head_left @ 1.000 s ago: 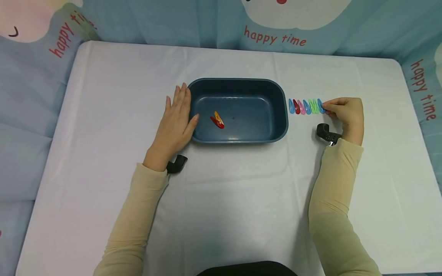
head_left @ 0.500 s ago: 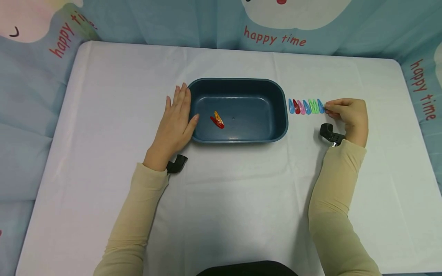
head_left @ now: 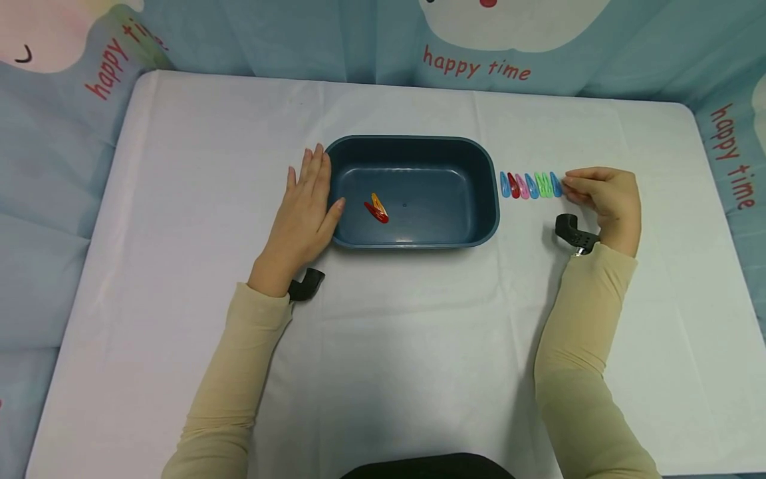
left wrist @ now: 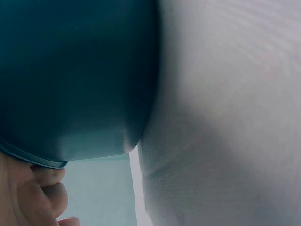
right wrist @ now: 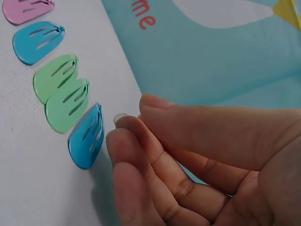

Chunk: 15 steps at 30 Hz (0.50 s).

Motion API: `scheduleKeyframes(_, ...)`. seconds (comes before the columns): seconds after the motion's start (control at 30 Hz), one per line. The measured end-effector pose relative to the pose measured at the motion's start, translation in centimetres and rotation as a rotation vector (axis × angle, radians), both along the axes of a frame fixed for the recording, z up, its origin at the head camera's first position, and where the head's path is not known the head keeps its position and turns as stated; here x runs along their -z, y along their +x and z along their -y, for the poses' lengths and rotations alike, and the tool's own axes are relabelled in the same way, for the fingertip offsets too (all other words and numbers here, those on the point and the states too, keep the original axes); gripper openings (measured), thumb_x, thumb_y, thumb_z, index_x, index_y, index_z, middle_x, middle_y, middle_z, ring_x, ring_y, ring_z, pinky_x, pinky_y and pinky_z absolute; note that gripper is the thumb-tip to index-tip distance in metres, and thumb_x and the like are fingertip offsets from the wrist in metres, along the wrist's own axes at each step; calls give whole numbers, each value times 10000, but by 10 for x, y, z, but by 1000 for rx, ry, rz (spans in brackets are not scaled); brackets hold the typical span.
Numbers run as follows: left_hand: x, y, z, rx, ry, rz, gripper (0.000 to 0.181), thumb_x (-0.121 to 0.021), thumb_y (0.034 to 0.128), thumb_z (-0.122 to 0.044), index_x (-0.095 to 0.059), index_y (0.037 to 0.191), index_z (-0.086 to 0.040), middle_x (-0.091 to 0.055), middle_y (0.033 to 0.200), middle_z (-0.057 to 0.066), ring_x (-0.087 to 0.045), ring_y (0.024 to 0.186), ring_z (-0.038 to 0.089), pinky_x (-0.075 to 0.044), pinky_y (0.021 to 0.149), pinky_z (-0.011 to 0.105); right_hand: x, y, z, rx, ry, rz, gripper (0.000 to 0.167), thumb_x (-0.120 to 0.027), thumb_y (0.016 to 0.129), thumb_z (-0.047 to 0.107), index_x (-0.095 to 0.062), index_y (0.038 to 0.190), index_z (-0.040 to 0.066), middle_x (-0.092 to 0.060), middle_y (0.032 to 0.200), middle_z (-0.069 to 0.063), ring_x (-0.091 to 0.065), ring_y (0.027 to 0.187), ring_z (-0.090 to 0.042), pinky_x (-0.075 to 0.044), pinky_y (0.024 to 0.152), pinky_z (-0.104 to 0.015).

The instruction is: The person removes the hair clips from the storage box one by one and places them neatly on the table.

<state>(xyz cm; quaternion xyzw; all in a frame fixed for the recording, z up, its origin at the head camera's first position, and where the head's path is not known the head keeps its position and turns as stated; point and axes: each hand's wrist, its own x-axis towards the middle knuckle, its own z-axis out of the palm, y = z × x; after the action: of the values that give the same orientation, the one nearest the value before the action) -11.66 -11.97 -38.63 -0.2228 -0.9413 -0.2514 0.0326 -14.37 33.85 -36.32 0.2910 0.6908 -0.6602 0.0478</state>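
Note:
My left hand (head_left: 302, 223) rests along the left rim of a dark blue plastic basin (head_left: 419, 245), fingers straight and thumb on the edge. In the left wrist view, the basin's outer wall (left wrist: 80, 84) fills much of the frame. Inside the basin lie a red snap hair clip (head_left: 376, 213) and a yellow one (head_left: 378, 203), overlapping. My right hand (head_left: 607, 199) is just right of a blue hair clip (right wrist: 88, 139) at the end of a row. Its fingers are loosely bent, nothing visible between them, and they look apart from the clip.
The row holds several more clips: blue (head_left: 505, 185), red (head_left: 513, 185), pink (head_left: 522, 186), another blue (head_left: 532, 186) and green ones (head_left: 543, 185). It lies on the white tablecloth (head_left: 407, 332) right of the basin. A blue printed curtain (head_left: 299, 40) borders the table.
My right hand has let go of the blue clip at the row's right end and shifted slightly right. That clip stays in the row. My left hand and the basin have not moved.

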Motion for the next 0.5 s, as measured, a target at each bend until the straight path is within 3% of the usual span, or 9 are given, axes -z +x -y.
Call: scheduleKeyframes(0.5, 0, 0, 0, -4, -12, 2, 656, -369, 1006, -293, -96, 1477, 72, -33, 1567, 164, 1, 1437, 290, 11, 1125, 478, -1, 0, 3, -45, -103, -71, 78, -704, 797, -38, -743, 759, 17, -702, 724, -44, -678, 658, -114, -523, 597, -192)
